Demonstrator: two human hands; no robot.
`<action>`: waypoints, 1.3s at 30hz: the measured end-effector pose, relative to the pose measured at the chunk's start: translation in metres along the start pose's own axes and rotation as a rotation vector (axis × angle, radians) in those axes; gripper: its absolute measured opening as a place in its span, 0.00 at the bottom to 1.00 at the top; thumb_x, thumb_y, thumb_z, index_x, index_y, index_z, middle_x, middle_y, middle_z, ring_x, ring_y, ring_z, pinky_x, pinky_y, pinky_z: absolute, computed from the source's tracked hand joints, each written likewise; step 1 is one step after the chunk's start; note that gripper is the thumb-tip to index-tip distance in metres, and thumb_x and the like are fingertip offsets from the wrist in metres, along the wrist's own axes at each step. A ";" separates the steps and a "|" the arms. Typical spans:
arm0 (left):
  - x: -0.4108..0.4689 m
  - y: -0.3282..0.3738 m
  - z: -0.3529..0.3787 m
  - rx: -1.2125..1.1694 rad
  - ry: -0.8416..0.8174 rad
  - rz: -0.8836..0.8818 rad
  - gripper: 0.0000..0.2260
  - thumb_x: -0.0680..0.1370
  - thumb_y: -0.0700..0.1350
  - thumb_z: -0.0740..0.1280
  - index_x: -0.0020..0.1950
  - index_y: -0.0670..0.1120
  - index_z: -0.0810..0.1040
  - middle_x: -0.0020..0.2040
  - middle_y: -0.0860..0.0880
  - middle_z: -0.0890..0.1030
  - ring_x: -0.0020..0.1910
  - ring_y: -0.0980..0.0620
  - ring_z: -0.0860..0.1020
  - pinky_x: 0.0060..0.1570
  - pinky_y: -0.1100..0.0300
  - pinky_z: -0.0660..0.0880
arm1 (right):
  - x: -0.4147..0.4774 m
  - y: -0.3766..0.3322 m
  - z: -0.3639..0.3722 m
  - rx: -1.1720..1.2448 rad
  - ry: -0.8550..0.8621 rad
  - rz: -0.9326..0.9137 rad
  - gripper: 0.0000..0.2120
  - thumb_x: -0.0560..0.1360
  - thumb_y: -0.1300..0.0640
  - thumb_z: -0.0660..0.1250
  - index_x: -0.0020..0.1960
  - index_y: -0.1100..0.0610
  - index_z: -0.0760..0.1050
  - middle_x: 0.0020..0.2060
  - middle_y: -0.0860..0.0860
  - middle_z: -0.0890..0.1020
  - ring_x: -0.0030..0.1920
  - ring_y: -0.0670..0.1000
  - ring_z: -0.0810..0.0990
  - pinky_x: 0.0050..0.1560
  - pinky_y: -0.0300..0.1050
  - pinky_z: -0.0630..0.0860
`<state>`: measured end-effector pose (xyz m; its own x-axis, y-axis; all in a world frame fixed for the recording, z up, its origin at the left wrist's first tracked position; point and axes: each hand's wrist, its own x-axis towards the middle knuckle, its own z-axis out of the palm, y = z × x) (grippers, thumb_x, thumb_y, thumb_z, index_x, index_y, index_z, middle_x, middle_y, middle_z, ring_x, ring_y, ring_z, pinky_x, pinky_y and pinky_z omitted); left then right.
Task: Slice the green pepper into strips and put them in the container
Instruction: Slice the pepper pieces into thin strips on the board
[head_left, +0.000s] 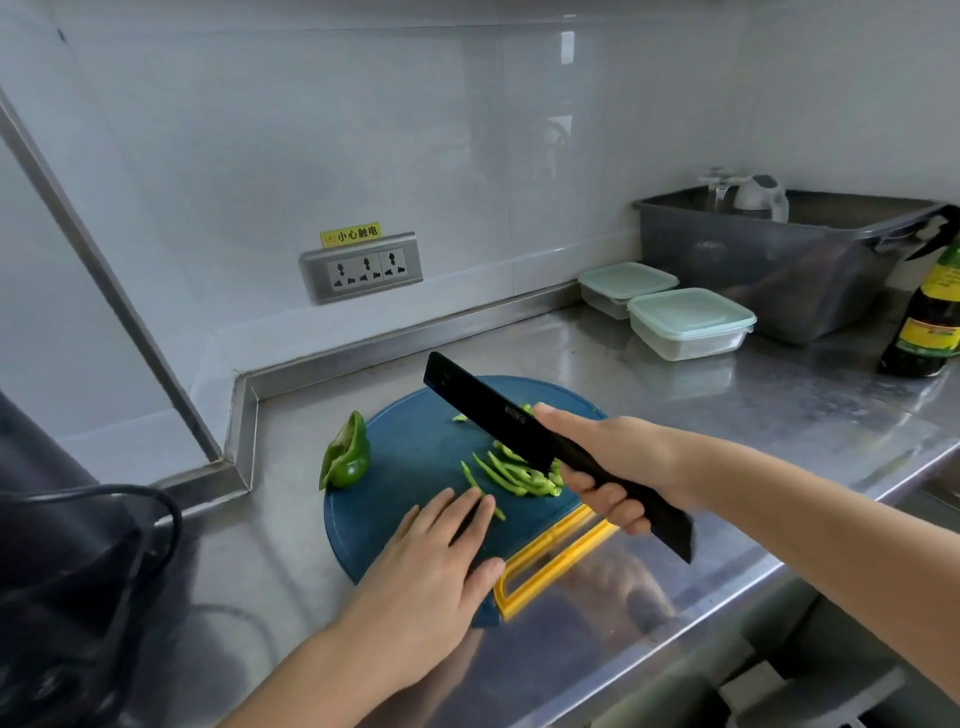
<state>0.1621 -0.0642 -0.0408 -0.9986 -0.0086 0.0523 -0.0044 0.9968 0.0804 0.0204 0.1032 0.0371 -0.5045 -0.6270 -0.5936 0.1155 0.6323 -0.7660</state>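
we see our right hand (608, 467) wrapped round the handle of a black knife (498, 415), fingers curled under it and the thumb along the top. the broad blade points to the far left over the middle of a round blue cutting board (410, 447) and hides part of what lies under it. our left hand (436, 566) lies flat on the near part of the board, fingers straight and close together, holding nothing. its fingertips are just beside the nearest of the green pepper strips (511, 475).

the strips lie in a loose heap on the right half of the board, below the knife, and a few small bits show on the far side of the blade. an uncut piece of green pepper (347, 453) stands at the board's left edge, well apart from the strips. the board has a yellow handle (550, 561) at its near right corner and sits on a steel table (675, 405).

further right and far, two clear containers (691, 322) with pale green lids on stand side by side on the table, well apart from the board. behind them is a grey plastic bin (769, 270) with a kettle (758, 197) inside. a dark bottle (930, 322) with a yellow label stands at the far right. a triple wall socket (362, 267) sits on the tiled wall, and a black appliance (52, 545) with a cable is at the near left.
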 end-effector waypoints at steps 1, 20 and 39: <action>0.005 0.004 0.000 0.018 0.002 0.008 0.31 0.75 0.62 0.35 0.78 0.54 0.44 0.78 0.58 0.47 0.76 0.56 0.43 0.70 0.63 0.39 | -0.003 -0.004 -0.003 -0.015 0.018 -0.013 0.30 0.70 0.26 0.54 0.30 0.53 0.62 0.24 0.49 0.62 0.22 0.48 0.60 0.22 0.38 0.59; 0.025 0.031 -0.050 0.045 0.110 0.107 0.25 0.81 0.55 0.51 0.77 0.59 0.46 0.71 0.66 0.43 0.71 0.65 0.37 0.70 0.58 0.28 | -0.015 0.007 -0.009 -1.518 0.617 -0.289 0.06 0.76 0.60 0.59 0.46 0.57 0.76 0.30 0.51 0.68 0.26 0.51 0.67 0.25 0.41 0.62; 0.056 -0.053 -0.069 -0.292 0.249 -0.169 0.21 0.81 0.46 0.59 0.75 0.53 0.63 0.77 0.53 0.58 0.75 0.54 0.57 0.70 0.62 0.52 | -0.038 0.024 -0.012 -1.315 0.634 -0.285 0.09 0.78 0.51 0.58 0.46 0.54 0.74 0.33 0.48 0.72 0.33 0.51 0.72 0.29 0.39 0.66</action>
<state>0.1105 -0.1230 0.0264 -0.9417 -0.2248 0.2504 -0.1159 0.9153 0.3856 0.0319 0.1479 0.0445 -0.6959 -0.7181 0.0025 -0.7112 0.6897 0.1360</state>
